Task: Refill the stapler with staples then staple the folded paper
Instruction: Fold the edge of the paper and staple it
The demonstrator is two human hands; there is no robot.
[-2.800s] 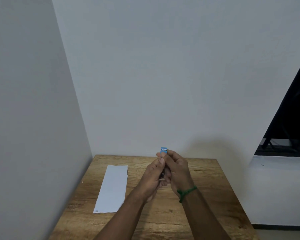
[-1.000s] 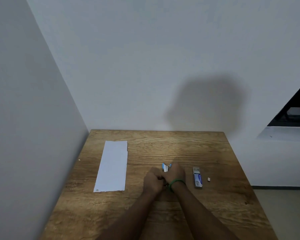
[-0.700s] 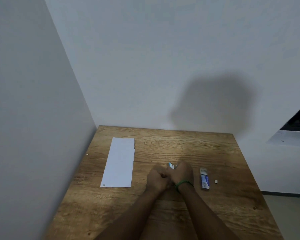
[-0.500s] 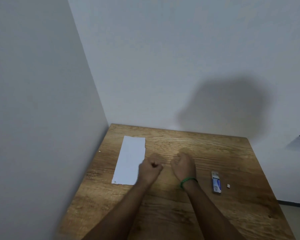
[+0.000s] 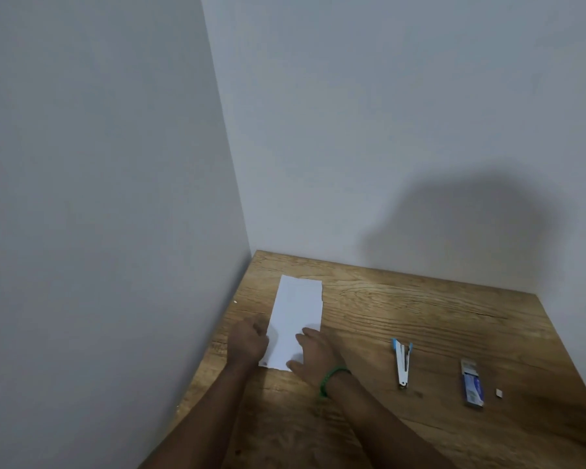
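left hand [image 5: 247, 343] curled at left edge of folded white paper [image 5: 298, 309], grip unclear | right hand [image 5: 313, 353] lay flat, fingers straight, on its near-right corner

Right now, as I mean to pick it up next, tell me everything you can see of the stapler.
The stapler is small and slim, with a white body, pale-blue tips at its far end and a metal-looking near end. Its two halves seem slightly spread at the far end. It lies flat on the wooden table, lengthways away from the person, between the right hand and the staple box, touching neither.
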